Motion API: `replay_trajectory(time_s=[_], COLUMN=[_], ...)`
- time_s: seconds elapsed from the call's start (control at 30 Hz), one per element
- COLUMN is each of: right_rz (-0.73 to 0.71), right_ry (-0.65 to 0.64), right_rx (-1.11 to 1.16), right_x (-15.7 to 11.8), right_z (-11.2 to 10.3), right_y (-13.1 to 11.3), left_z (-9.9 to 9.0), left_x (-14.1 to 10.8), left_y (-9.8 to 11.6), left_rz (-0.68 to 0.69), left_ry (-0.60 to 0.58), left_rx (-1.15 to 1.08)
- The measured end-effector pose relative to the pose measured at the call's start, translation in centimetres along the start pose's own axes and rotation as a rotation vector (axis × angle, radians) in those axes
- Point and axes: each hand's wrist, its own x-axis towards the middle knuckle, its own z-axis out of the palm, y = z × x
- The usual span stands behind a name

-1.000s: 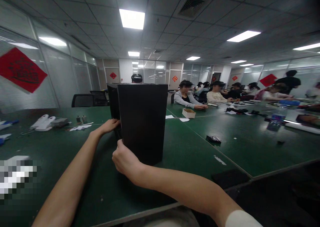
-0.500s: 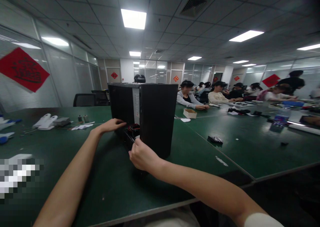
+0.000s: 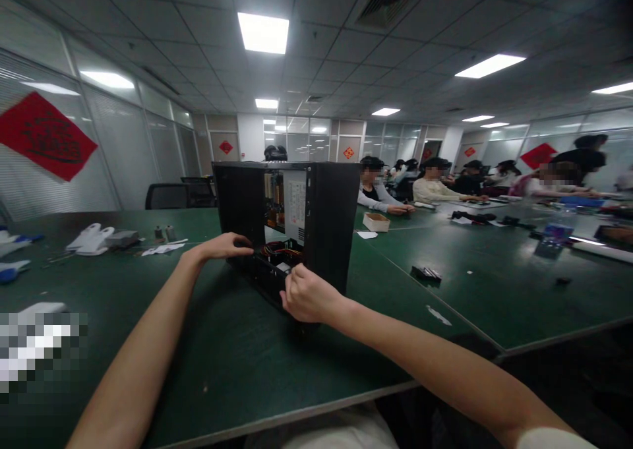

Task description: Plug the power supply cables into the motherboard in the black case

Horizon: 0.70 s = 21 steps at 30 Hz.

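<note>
A black computer case (image 3: 330,231) stands upright on the green table, its open side turned toward me. Through the opening I see a pale labelled power supply (image 3: 295,205), a bundle of coloured cables (image 3: 281,251) and part of a circuit board. My left hand (image 3: 222,248) is at the case's lower left edge, fingers and thumb bent around it; the fingertips are partly lost in the dark. At the lower right, my right hand (image 3: 311,294) is closed on the bottom rim of the case, with the fingertips hidden behind the rim.
A small open box (image 3: 376,222), a black part (image 3: 426,275) and a plastic bottle (image 3: 556,228) are on the table to the right. White plastic pieces (image 3: 90,238) and a grey block (image 3: 122,239) lie at the left. Several people sit along the far right side.
The computer case has turned, so its open side faces me more and more of the inside shows. My right hand has moved right with its rim; my left hand has barely moved.
</note>
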Motion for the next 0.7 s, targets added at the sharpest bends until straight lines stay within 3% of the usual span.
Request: replay_trajectory(time_s=[0.2, 0.43, 0.7], right_rz=[0.027, 0.055, 0.155], right_ry=[0.09, 0.202, 0.1], right_rx=[-0.016, 0.031, 0.073], right_x=[-2.3, -6.4, -9.4], right_z=[2.0, 6.9, 11.8], right_y=[2.3, 7.4, 11.8], left_z=[0.6, 4.1, 5.1], left_x=[0.8, 2.7, 2.9], left_y=[0.5, 3.4, 8.2], left_rz=[0.04, 0.032, -0.05], left_ry=[0.006, 0.194, 0.21], left_rx=[0.061, 0.429, 0.56])
